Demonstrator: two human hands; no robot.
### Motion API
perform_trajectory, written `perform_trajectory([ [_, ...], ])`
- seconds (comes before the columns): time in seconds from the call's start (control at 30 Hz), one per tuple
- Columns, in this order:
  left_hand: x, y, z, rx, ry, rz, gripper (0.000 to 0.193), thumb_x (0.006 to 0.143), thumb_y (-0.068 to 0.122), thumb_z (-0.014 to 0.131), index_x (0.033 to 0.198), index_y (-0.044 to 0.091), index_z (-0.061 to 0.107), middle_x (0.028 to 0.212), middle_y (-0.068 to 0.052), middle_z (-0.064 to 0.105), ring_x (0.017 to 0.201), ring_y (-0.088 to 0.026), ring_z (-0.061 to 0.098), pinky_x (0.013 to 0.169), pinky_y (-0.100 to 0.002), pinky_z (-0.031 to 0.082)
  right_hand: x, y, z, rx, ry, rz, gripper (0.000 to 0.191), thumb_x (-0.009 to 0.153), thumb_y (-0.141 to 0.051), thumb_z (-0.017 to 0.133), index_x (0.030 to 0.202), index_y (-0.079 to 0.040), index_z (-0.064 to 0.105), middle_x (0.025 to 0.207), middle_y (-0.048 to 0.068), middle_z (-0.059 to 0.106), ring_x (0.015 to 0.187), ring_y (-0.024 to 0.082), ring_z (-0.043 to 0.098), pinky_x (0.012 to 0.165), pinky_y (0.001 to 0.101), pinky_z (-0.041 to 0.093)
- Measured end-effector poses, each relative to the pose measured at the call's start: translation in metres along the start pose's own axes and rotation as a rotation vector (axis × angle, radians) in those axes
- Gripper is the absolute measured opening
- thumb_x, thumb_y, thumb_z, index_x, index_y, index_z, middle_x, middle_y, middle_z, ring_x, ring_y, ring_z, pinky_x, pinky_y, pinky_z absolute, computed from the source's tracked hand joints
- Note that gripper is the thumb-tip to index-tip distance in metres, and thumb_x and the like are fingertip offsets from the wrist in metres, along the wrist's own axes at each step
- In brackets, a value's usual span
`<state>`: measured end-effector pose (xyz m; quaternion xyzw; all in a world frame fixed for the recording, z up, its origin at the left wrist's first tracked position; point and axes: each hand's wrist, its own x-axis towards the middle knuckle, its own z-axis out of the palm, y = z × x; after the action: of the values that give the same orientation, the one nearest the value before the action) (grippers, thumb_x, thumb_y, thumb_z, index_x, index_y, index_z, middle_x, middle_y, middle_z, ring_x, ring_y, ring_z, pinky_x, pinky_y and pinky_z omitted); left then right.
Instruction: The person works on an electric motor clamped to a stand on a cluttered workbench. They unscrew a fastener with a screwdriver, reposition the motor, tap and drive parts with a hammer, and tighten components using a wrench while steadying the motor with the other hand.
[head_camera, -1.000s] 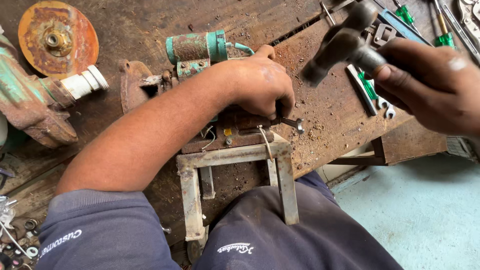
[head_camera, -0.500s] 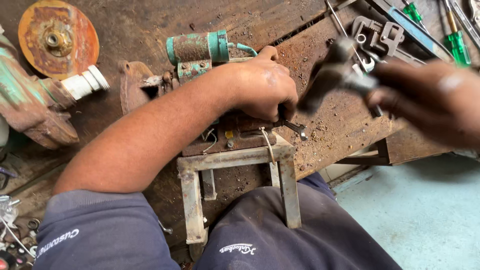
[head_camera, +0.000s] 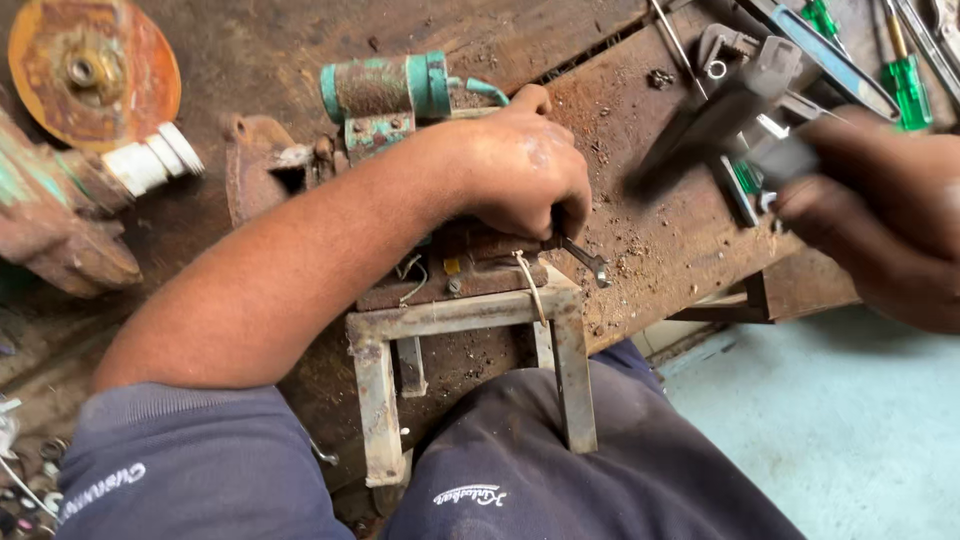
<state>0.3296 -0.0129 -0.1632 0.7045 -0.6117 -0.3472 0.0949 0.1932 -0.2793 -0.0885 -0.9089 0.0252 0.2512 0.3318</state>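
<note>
Head view: the left hand (head_camera: 520, 175) is closed around a small spanner (head_camera: 585, 260), pinning it on the rusty metal frame (head_camera: 460, 315) at the table (head_camera: 660, 230) edge, centre of view. At two o'clock the right hand (head_camera: 880, 220) grips a hammer (head_camera: 715, 115), fingers wrapped tight round its handle, head raised and blurred. The step looks like striking the held piece; the next blow needs aim clear of the knuckles. Against the earlier frame, the hammer has swung lower and nearer the spanner.
</note>
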Motion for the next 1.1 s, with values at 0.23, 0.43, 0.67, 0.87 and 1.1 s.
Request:
perform_trajectory([
  [0.23, -0.001, -0.003, 0.002, -0.009, 0.005, -0.016, 0.027, 0.078, 0.020, 0.072, 0.097, 0.037, 0.081, 0.094, 0.010, 0.078, 0.097, -0.013, 0.068, 0.103, -0.047, 0.028, -0.005, 0.002, 0.002, -0.188, 0.087, -0.025, 0.020, 0.103, -0.023, 0.051, 0.108, -0.005, 0.062, 0.079, 0.008, 0.053, 0.066, 0.020, 0.056, 0.057, 0.0348, 0.047],
  [0.43, 0.000, -0.001, 0.001, 0.045, -0.026, -0.033, 0.027, 0.078, 0.020, 0.072, 0.098, 0.037, 0.081, 0.097, 0.008, 0.077, 0.101, -0.015, 0.066, 0.101, -0.049, 0.027, -0.017, 0.026, 0.003, -0.156, 0.066, -0.065, 0.016, 0.105, -0.017, 0.059, 0.111, -0.003, 0.064, 0.080, 0.007, 0.060, 0.068, 0.017, 0.059, 0.060, 0.0320, 0.051],
  [0.67, -0.002, 0.002, 0.000, -0.002, -0.036, -0.033, 0.031, 0.077, 0.016, 0.070, 0.097, 0.037, 0.081, 0.095, 0.009, 0.077, 0.101, -0.014, 0.066, 0.102, -0.050, 0.027, -0.023, 0.054, 0.020, 0.157, 0.065, -0.131, 0.025, 0.103, -0.031, 0.055, 0.105, -0.007, 0.061, 0.073, 0.001, 0.055, 0.059, 0.012, 0.054, 0.055, 0.0276, 0.046],
  [0.87, 0.000, 0.003, -0.004, 0.055, -0.055, -0.055, 0.032, 0.078, 0.016, 0.070, 0.100, 0.038, 0.080, 0.097, 0.008, 0.076, 0.100, -0.015, 0.065, 0.102, -0.051, 0.026, -0.016, 0.054, 0.016, -0.023, 0.047, -0.183, 0.027, 0.103, -0.033, 0.055, 0.107, -0.007, 0.060, 0.069, 0.002, 0.053, 0.056, 0.013, 0.051, 0.056, 0.0299, 0.043],
  [1.1, -0.003, 0.002, -0.003, 0.033, -0.063, -0.063, 0.031, 0.080, 0.016, 0.069, 0.099, 0.037, 0.080, 0.098, 0.010, 0.077, 0.102, -0.013, 0.065, 0.103, -0.050, 0.027, -0.001, 0.056, 0.016, -0.150, 0.059, -0.152, 0.022, 0.099, -0.019, 0.057, 0.111, -0.002, 0.062, 0.075, 0.006, 0.057, 0.063, 0.016, 0.056, 0.058, 0.0331, 0.049],
])
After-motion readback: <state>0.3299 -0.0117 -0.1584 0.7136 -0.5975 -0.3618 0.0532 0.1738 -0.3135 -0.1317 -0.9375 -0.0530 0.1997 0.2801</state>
